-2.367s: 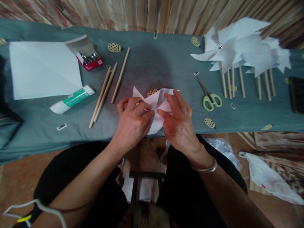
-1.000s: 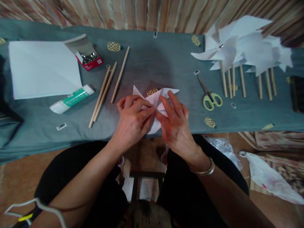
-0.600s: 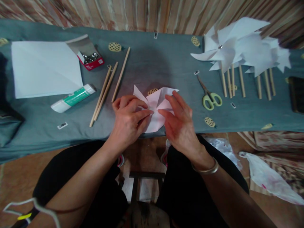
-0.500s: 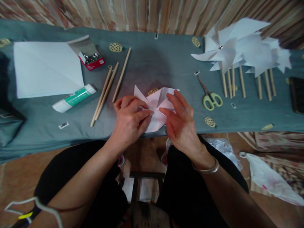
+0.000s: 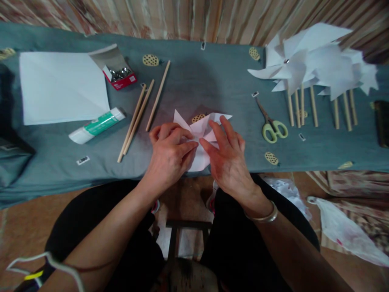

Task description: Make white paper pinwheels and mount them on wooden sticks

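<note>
A white paper pinwheel [image 5: 199,159] lies near the table's front edge, its cut points partly folded in toward the middle. My left hand [image 5: 172,148] is closed on its left side, thumb and fingertips pressing paper close to the centre. From the right, my right hand [image 5: 226,156] reaches over the pinwheel, its thumb at the centre and its fingers bent on a folded flap. Both hands hide parts of the paper. Left of my left hand lie several wooden sticks [image 5: 158,97].
A glue stick [image 5: 99,126], white paper sheets [image 5: 60,89] and a red box of metal pins [image 5: 124,82] lie to the left. Green-handled scissors [image 5: 274,130] are on the right, below several finished pinwheels on sticks [image 5: 325,67]. A plastic bag [image 5: 349,231] hangs low at right.
The whole view has shifted slightly. My right thumb and fingers have moved a little closer to the pinwheel's centre, while my left hand keeps its hold.
</note>
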`<state>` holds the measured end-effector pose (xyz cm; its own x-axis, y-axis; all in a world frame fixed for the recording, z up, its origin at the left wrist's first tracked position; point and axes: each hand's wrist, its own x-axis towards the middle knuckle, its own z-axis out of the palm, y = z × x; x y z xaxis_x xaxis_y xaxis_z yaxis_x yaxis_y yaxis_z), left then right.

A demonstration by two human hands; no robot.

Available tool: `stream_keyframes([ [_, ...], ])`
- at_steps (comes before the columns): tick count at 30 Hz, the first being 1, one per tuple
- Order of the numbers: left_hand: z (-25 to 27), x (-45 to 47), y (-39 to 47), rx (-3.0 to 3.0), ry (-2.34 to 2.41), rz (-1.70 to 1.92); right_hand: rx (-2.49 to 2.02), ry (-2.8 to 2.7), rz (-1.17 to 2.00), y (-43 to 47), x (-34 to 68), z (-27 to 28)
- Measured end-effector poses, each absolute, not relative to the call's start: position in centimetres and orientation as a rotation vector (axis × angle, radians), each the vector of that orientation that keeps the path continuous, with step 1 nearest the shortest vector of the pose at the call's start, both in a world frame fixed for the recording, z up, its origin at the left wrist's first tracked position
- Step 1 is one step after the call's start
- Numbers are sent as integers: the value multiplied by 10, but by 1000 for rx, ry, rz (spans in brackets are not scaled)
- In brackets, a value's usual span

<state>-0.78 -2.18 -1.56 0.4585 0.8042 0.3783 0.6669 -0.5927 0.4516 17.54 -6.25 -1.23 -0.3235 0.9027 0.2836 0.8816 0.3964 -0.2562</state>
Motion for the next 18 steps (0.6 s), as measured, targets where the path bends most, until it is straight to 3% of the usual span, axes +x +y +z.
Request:
stream_keyframes([
  [18,-16,-6,-24,2581,1261,830,-1567,-2288,53,-64,164,-16],
])
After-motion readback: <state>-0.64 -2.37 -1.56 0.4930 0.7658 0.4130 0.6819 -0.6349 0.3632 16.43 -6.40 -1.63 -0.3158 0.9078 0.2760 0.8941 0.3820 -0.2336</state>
